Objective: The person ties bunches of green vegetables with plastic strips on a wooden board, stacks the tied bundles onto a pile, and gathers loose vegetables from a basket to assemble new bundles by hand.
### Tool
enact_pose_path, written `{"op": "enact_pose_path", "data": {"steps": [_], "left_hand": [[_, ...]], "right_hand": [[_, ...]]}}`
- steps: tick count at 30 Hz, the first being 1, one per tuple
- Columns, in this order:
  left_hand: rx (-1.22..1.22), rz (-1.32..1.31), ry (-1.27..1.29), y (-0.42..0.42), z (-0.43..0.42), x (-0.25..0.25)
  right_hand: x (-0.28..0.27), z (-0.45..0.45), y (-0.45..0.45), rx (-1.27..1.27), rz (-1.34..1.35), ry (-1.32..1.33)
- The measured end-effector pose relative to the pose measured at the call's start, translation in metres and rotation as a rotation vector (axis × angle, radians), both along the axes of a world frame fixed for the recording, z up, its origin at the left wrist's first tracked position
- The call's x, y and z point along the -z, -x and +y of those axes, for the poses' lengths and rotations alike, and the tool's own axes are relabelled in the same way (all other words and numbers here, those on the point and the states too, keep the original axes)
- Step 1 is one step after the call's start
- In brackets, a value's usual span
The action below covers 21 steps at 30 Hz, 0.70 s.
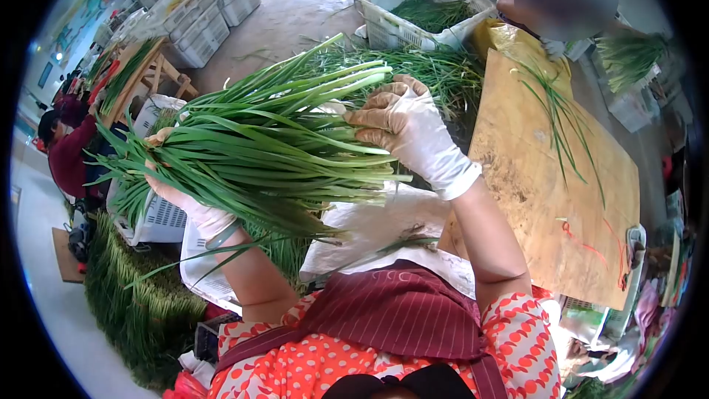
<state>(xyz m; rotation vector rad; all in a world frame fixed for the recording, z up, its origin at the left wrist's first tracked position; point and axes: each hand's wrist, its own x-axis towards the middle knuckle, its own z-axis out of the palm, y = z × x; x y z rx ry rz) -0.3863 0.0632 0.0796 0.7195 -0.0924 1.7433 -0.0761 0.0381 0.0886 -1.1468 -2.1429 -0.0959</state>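
Note:
A thick bunch of garlic chives point(273, 148) lies sideways in front of me, pale stem ends to the right and green leaf tips to the left. My left hand point(193, 205), in a whitish glove, is wrapped round the leafy part from below; part of it is hidden by leaves. At the stem ends, my right hand point(413, 124), in a glove stained brown at the fingers, pinches at the stems. Below the bunch, a white cloth point(369, 233) covers my lap, with a few loose leaves on it.
A wooden board point(546, 185) at right carries loose chives and red ties point(583, 240). More chives point(443, 77) lie behind the bunch, near a white crate point(377, 26). Trimmed bundles point(133, 303) are piled at lower left. Co-workers sit at left point(70, 148) and upper right.

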Motion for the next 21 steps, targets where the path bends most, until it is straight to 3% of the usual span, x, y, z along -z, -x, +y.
{"op": "enact_pose_path", "data": {"steps": [4, 6, 8, 9, 10, 11, 12, 14, 16, 18, 19, 21], "left_hand": [[0.131, -0.057, -0.069, 0.004, 0.002, 0.001], [0.153, -0.089, -0.081, 0.010, 0.005, 0.004], [0.041, -0.054, -0.076, 0.018, 0.006, 0.009], [-0.039, -0.074, -0.029, 0.024, 0.007, 0.013], [-0.042, -0.074, -0.030, 0.024, 0.005, 0.012], [-0.042, -0.057, -0.034, 0.023, 0.002, 0.009], [-0.041, -0.041, -0.038, 0.022, 0.001, 0.008], [0.043, -0.066, -0.075, 0.027, 0.003, 0.010], [-0.233, 0.105, 0.089, 0.035, 0.006, 0.016], [-0.226, 0.122, 0.097, 0.032, 0.005, 0.016], [-0.188, 0.104, 0.133, 0.032, 0.007, 0.018], [-0.139, 0.051, 0.210, 0.030, 0.014, 0.017]], "right_hand": [[0.005, 0.002, -0.002, -0.013, 0.063, -0.011], [0.004, 0.007, -0.018, 0.129, 0.133, -0.155], [0.006, 0.013, -0.050, 0.292, 0.299, -0.161], [0.027, 0.024, -0.071, 0.419, 0.574, -0.105], [0.052, 0.040, -0.107, 0.526, 0.641, -0.071], [0.041, 0.029, -0.116, 0.895, 0.372, 0.087], [0.039, 0.025, -0.123, 1.035, 0.203, 0.292], [0.048, 0.017, -0.115, 1.016, -0.144, 0.174], [0.029, 0.002, -0.080, 0.342, 0.307, 0.293], [0.009, -0.012, -0.038, -0.327, 0.749, 0.734], [0.018, -0.012, -0.020, -0.512, 0.898, 0.817], [0.014, -0.013, 0.008, -0.445, 1.035, 0.852]]}}
